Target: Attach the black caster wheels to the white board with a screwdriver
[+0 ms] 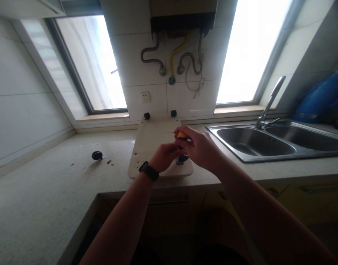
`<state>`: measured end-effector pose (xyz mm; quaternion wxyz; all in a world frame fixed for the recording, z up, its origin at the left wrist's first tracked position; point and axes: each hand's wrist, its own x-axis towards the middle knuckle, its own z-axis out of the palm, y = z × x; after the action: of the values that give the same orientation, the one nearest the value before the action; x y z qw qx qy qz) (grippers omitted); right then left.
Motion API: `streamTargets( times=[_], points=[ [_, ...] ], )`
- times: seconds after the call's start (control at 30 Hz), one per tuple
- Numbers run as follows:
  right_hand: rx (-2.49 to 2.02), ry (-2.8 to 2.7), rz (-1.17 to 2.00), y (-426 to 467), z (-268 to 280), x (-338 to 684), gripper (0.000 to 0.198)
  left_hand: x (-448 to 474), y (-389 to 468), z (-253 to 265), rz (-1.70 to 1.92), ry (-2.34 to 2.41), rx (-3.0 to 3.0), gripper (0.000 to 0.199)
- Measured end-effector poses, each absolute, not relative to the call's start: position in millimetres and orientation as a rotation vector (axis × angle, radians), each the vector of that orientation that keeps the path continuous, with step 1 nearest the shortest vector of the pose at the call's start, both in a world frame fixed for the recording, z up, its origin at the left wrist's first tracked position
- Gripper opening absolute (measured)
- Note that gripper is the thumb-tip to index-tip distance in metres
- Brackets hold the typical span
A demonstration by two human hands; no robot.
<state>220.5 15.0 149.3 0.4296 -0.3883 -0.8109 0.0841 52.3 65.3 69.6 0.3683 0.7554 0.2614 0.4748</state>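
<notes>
A cream board [155, 140] with rounded corners and a smooth, flat face lies on the speckled stone counter [44, 184]. Small, round black wheels stand at its far left [147, 116] and far right [173, 113] corners; another, the near wheel [183, 159], sits on a metal plate at the near right, and the near left corner shows bare holes. The right hand [202, 147] comes in over the board, its fingers curled around the yellow-and-black handle of a screwdriver [182, 135], held above the near wheel. The left hand [165, 156], a black watch [148, 171] on its wrist, reaches in low with fingertips bunched beside that wheel; what they pinch cannot be told. A loose wheel [97, 155] lies on the counter, left of the board. Behind are white tiles [130, 55] between two bright windows; a steel sink [254, 141] is at right.
</notes>
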Motion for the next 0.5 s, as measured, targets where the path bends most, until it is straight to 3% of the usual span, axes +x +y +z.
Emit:
streamTargets(
  times=[0.2,0.5],
  points=[
    [-1.058,-1.953,-0.011,7,146,208,0.029,45,81,64,1.14,0.552,1.941,0.035],
    [-1.211,-1.903,-0.094,4,145,203,0.04,44,94,65,1.064,0.454,1.948,0.033]
  ],
)
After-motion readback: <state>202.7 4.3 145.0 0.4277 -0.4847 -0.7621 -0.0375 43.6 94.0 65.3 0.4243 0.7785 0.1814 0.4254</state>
